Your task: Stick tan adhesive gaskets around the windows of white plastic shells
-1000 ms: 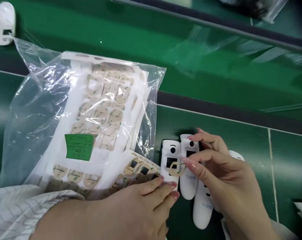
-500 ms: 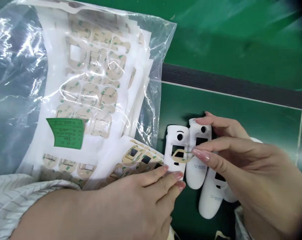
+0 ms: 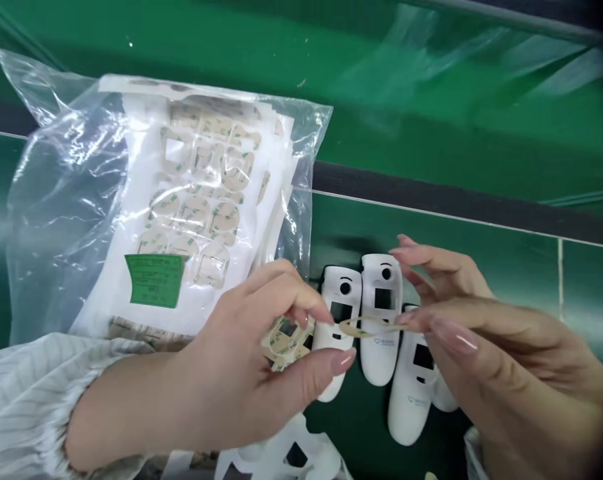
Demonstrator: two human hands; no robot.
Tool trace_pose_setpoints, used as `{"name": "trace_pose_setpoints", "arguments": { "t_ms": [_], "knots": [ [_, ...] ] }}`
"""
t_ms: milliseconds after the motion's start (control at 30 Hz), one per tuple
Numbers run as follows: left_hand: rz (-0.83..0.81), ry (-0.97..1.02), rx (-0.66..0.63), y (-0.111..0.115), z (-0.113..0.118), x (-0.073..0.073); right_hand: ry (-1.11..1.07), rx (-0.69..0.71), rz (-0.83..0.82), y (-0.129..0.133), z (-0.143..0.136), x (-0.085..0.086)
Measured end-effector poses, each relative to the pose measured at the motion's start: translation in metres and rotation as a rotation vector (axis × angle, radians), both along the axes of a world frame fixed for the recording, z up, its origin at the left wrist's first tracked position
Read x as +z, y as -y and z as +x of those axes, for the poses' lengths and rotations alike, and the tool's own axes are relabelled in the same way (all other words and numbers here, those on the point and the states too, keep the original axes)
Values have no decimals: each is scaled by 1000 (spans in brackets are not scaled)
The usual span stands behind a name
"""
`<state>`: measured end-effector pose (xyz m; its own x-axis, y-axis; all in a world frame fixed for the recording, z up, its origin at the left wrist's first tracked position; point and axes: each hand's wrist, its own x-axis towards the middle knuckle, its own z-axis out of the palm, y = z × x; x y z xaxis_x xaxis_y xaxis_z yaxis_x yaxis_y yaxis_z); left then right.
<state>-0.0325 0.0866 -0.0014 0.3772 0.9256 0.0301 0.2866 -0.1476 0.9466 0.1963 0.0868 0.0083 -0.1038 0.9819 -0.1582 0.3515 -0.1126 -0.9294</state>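
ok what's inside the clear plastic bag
The clear plastic bag holds a stack of white sheets, the top one carrying rows of beige stickers. Sheets beneath show only edges. A green rectangular label and the left hand each hide part of the stack.

Deep green runs over the bench (image 3: 521, 267), with a blackish band (image 3: 461, 203) crossing farther off. Over on the left, white sheets (image 3: 204, 303) carry tan stickers (image 3: 225, 220) flecked with green lettering — and there's a solid green label (image 3: 155, 281) printed darker. The shells (image 3: 378, 363) to the right are white, with black windows (image 3: 424, 357) and small blue print (image 3: 420, 401). Tan again — that thin loop (image 3: 352, 330). The near-left sleeve (image 3: 16, 400) is white, grey-striped; the nails (image 3: 342, 362), glossy pink.
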Motion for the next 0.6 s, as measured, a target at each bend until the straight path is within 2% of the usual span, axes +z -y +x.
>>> {"name": "trace_pose_setpoints", "arguments": {
  "t_ms": [100,200,333,500,600],
  "knots": [
    [-54,43,23,-5,1,-3,-85,108,-2,0,0,0],
    [-97,111,27,-5,1,-3,-63,158,35,-2,-3,0],
    [-115,90,38,-2,0,-2,74,89,128,-1,-10,2],
    [-126,54,38,-1,-1,-5,382,47,471,1,-14,6],
    [-140,69,31,-2,0,-5,418,4,460,-1,-13,7]
  ]
}}
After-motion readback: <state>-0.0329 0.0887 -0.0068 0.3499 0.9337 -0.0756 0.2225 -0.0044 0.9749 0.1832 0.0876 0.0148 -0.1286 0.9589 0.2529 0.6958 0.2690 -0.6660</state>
